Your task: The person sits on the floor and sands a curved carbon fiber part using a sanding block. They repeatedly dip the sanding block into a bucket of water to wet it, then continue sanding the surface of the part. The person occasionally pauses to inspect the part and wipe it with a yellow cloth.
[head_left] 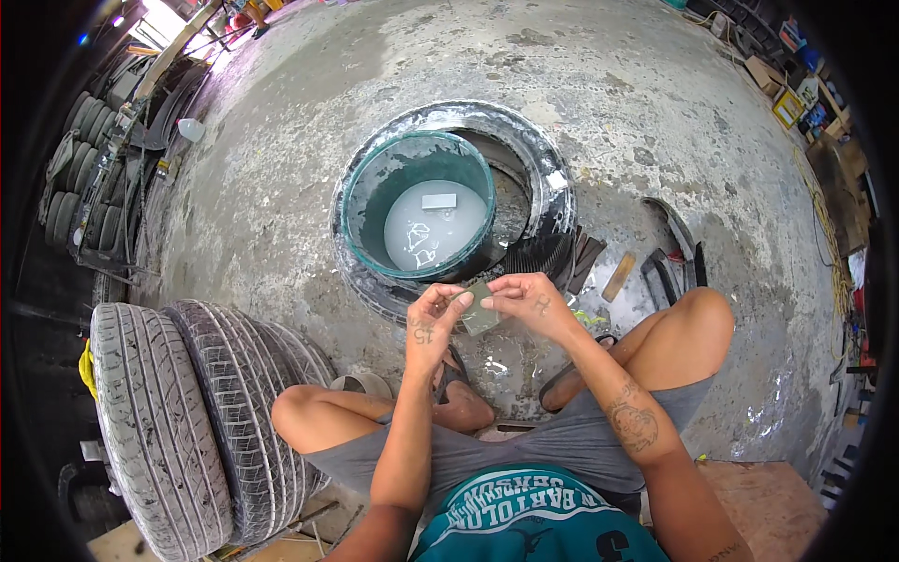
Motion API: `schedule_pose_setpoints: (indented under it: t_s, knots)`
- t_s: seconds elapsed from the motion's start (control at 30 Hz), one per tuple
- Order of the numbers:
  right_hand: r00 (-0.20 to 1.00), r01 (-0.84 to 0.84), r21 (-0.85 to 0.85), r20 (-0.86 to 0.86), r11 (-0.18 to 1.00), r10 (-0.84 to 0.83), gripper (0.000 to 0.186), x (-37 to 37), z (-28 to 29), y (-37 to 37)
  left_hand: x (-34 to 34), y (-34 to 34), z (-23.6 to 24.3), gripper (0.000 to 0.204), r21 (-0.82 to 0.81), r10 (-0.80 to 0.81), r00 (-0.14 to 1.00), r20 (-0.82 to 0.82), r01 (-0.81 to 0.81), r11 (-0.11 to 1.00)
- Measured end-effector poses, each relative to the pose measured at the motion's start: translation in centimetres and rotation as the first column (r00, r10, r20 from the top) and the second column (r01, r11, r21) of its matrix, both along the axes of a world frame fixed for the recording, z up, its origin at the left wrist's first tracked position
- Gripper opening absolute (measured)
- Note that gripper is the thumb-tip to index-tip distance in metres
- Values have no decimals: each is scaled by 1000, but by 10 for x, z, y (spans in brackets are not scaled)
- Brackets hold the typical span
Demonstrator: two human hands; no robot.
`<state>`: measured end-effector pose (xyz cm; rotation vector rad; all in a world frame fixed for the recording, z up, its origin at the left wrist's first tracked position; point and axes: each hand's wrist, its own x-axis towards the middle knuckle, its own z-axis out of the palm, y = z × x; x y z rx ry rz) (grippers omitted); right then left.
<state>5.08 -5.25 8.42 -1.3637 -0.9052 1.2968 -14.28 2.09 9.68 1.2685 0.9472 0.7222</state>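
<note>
Both of my hands meet in front of me, just above my knees, with a small flat greenish patch [480, 309] between them. Left hand [433, 323] pinches its left edge, thumb and forefinger closed on it, the other fingers curled. Right hand [526, 298] grips the top right corner from above, fingertips pressed onto it. The patch's long axis runs from upper right down to lower left, tilted toward my left hand, so the left holds the low end and the right the high end. Neither hand is nearer; both are touching it.

Straight ahead, just beyond my fingers, stands the teal tub [361, 178] of cloudy water, set inside a black tyre [552, 201] lying flat on the concrete floor [655, 122]. A pale block [438, 200] floats in the water. Two upright tyres [201, 412] lean beside my left knee.
</note>
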Motion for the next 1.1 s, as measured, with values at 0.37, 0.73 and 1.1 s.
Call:
schedule_pose_setpoints:
  t_s: [0.37,0.73,1.1]
  knots:
    - [993,53,221,94,974,-75,24,11,-6,-2,10,-7,12,12,89,-55,986,-159,70,994]
    - [921,-323,329,326,887,214,41,15,-17,1,-6,-9,9,13,21,-57,995,84,55,998]
    - [921,-345,319,295,883,253,35,10,16,-5,-1,1,48,17,287,-150,984,-98,172,942]
